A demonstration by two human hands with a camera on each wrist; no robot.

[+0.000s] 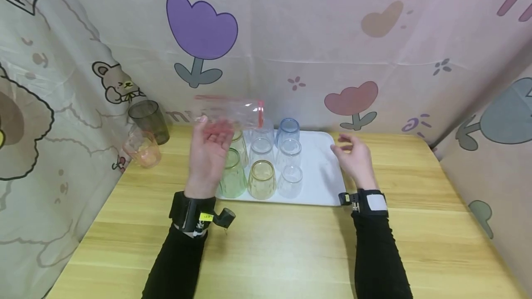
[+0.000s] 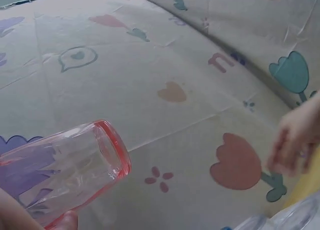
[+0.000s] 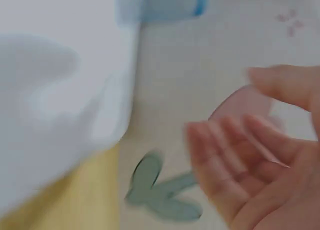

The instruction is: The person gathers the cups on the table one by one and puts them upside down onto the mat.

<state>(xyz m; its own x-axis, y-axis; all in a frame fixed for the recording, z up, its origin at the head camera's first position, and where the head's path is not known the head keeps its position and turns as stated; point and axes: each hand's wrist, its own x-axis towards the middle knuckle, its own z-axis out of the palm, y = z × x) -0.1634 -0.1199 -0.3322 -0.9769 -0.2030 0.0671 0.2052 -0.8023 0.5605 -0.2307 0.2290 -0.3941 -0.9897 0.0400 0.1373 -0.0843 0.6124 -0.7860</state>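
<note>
My left hand [image 1: 209, 151] is raised over the left end of a white tray [image 1: 322, 170] and holds a clear pink-tinted glass [image 1: 230, 110] lying on its side, red rim to the right. The left wrist view shows the same glass [image 2: 65, 175] close up, with a fingertip below it. Several upturned glasses stand on the tray: a green one [image 1: 231, 176], a yellow one [image 1: 262, 179], clear ones and a blue one [image 1: 287, 130]. My right hand [image 1: 353, 156] hovers over the tray's right part, fingers relaxed and holding nothing; its palm [image 3: 250, 155] is blurred.
A dark grey glass [image 1: 149, 121] and an orange-pink glass [image 1: 142, 147] stand off the tray at the table's back left corner. Patterned cloth walls close in the back and both sides. Bare wooden tabletop [image 1: 274, 248] lies in front of the tray.
</note>
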